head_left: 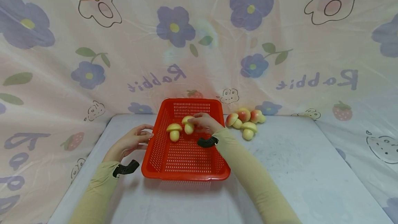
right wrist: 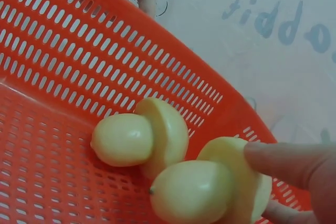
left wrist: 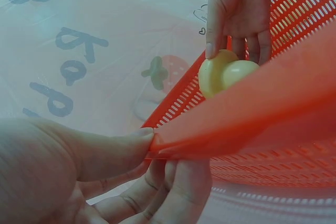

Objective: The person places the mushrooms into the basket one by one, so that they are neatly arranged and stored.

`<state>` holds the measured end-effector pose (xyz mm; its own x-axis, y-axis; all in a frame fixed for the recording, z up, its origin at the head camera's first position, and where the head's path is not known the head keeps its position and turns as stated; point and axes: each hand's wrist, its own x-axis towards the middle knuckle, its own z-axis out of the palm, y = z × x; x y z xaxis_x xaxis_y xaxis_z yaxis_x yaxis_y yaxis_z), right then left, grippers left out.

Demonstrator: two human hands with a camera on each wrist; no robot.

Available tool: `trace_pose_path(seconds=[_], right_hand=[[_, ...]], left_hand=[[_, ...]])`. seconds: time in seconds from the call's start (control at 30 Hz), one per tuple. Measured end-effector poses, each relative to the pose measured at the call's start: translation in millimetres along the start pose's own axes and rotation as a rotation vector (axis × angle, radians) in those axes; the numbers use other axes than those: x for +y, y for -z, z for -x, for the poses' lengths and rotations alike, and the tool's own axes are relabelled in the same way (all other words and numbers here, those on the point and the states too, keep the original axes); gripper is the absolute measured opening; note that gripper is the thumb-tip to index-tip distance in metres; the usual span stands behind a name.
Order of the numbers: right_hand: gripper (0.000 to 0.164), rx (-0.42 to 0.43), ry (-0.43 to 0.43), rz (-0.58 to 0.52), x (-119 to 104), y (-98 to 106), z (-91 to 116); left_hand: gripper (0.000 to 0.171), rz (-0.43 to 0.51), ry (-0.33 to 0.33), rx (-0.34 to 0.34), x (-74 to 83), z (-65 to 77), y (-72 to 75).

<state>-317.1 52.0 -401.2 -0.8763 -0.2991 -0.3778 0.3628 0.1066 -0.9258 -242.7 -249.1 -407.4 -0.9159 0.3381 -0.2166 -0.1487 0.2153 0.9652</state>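
A red perforated plastic basket (head_left: 186,176) stands on the table. My left hand (head_left: 132,142) pinches its left rim between thumb and fingers, as the left wrist view shows closely. Over the basket, my right hand (head_left: 206,123) holds a yellow toy mushroom (head_left: 188,127) by its cap. A second yellow toy mushroom (head_left: 174,132) lies in the basket just left of it. Both mushrooms show a pale rounded stem in the right wrist view, where the held mushroom (right wrist: 191,192) is nearer.
Right of the basket, a yellow toy mushroom (head_left: 248,130) lies on the white table (head_left: 295,161) with several red-and-yellow ones (head_left: 244,114). A patterned curtain (head_left: 199,61) hangs behind the table.
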Motion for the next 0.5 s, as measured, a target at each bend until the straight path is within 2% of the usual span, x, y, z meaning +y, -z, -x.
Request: trace_pose_path(seconds=[0.2, 0.5], right_hand=[[0.042, 0.0, -0.012, 0.05, 2.1, 0.6, -2.7], [0.045, -0.002, -0.033, 0.101, 4.2, 2.3, -4.6]], left_hand=[[0.047, 0.002, 0.005, 0.001, -0.8, -0.4, 0.1], [0.047, -0.007, 0.007, 0.005, -1.6, -1.1, 0.1]])
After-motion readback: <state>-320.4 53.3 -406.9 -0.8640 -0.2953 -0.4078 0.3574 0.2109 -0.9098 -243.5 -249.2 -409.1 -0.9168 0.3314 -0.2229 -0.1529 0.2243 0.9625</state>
